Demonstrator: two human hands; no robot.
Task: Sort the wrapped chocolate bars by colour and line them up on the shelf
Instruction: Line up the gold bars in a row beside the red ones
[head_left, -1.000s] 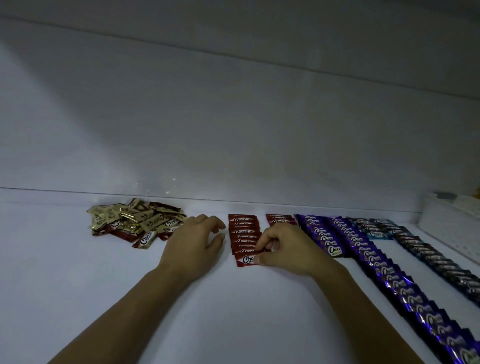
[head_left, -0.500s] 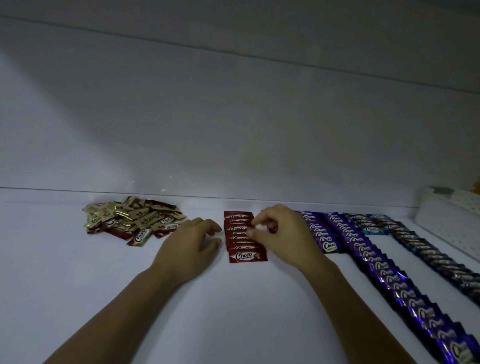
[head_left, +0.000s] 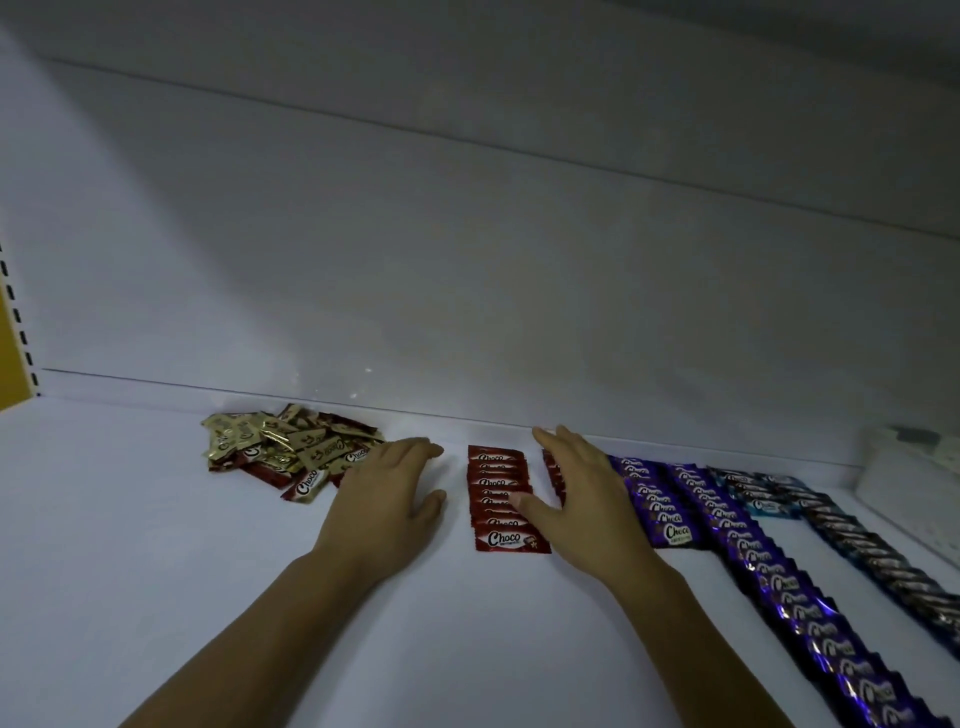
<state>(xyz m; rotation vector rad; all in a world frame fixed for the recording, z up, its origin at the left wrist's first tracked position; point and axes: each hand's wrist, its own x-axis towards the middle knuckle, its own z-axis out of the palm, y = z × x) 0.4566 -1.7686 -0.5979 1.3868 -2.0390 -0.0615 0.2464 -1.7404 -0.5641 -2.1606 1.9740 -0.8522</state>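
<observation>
Shelf (head_left: 156, 571), near its back edge: row of red Choco bars (head_left: 500, 499) between left hand (head_left: 384, 504), flat, and right hand (head_left: 576, 499), splayed, thumb touching it; unsorted pile (head_left: 280, 452) leftward, purple rows (head_left: 727, 525) rightward.

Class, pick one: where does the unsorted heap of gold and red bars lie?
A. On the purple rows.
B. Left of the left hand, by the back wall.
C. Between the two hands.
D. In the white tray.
B: the heap lies left of the left hand, near the back wall; only the red row sits between it and the right hand.
</observation>
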